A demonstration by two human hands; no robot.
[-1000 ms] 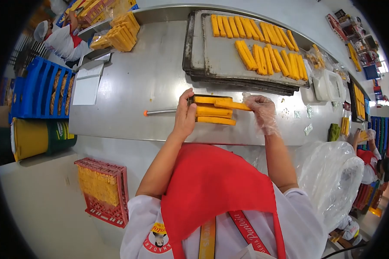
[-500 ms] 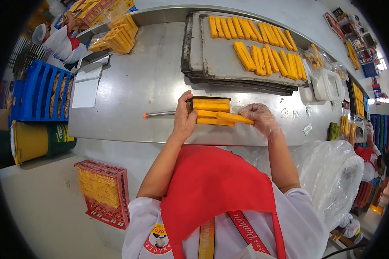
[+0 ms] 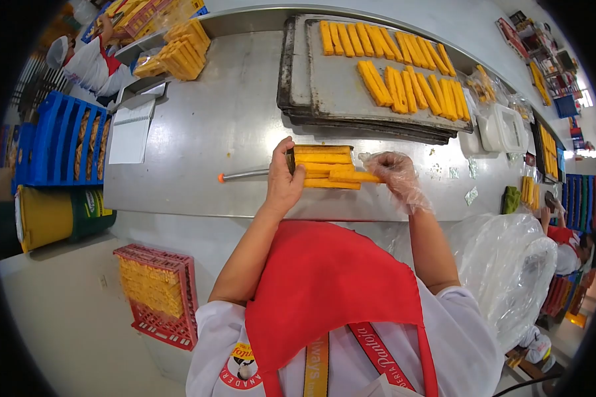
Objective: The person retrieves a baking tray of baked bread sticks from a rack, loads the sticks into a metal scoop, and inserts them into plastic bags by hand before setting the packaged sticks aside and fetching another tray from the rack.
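Observation:
My bare left hand point(image 3: 283, 185) grips the left end of a small dark-edged holder point(image 3: 290, 157) with several orange-yellow breadsticks point(image 3: 321, 159) lying side by side in it. My right hand point(image 3: 394, 177), in a clear plastic glove, pinches the right end of one breadstick point(image 3: 352, 176). That stick lies level over the lower sticks, its left tip close to my left fingers. A metal rod with an orange tip point(image 3: 222, 177) sticks out left from behind my left hand; whether it joins the holder I cannot tell.
Stacked baking trays point(image 3: 298, 99) carry two rows of breadsticks behind my hands. On the steel table point(image 3: 198, 132) lie a notebook point(image 3: 131, 132) and bagged sticks point(image 3: 182, 53). White tubs point(image 3: 503, 129) stand right. Clear plastic point(image 3: 510, 271) bulges at the near right edge; co-workers stand at both sides.
My right hand has shifted slightly left and up with its breadstick, which now lies flatter and further over the sticks in the holder. My left hand keeps its grip.

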